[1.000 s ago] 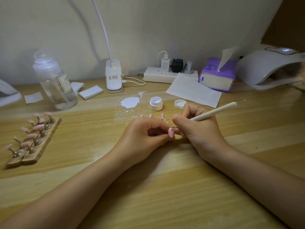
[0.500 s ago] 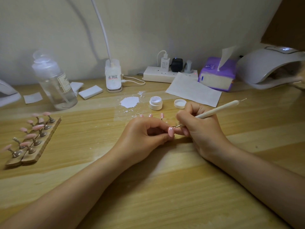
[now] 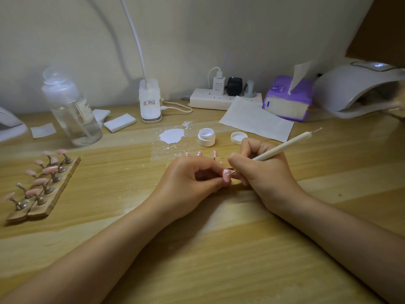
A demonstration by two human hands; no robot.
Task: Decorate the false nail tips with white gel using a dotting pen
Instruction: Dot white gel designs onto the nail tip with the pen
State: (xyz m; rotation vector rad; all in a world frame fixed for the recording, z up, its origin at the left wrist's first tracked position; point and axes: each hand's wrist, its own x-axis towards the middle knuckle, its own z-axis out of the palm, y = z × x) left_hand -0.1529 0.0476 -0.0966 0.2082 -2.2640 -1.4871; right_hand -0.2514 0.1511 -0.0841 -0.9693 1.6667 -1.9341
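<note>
1. The left hand (image 3: 192,181) pinches a pink nail tip (image 3: 226,174), fingers curled around its stem.
2. The right hand (image 3: 260,170) grips the dotting pen (image 3: 282,148) like a pencil; its metal point touches the nail tip from the right, shaft slanting up and away rightward.
3. The open gel pot (image 3: 206,137) stands just behind the nail tip, its lid (image 3: 238,137) beside it.
4. Three dotted tips (image 3: 214,153) stand between pot and hands, likely in the way when reloading.
</note>
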